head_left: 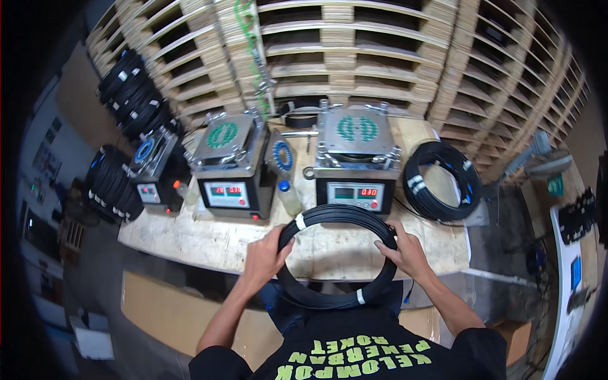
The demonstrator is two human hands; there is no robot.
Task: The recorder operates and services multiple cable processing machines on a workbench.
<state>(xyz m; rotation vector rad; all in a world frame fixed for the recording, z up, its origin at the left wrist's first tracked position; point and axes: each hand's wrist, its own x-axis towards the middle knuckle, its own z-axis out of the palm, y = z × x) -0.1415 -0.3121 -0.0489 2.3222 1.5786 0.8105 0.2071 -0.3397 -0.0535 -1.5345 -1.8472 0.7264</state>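
Left hand (pixel 263 256), right hand (pixel 405 250) — fingers curled snugly round opposite sides of black cable coil (pixel 323 299); keep grip even, loops bunched, white bands (pixel 300 221) unstrained.

Pallet stacks (pixel 335 47), 12 o'clock, and black shirt (pixel 354 324), 6 o'clock: cropped. Left hand (pixel 261 256), 9 o'clock on coil (pixel 310 296): partly hidden.

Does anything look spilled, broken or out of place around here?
Nothing clearly stands out. The black cable coil, held between the left hand and right hand, looks round and tidy. The wooden table looks blotchy, but I see no obvious spill.
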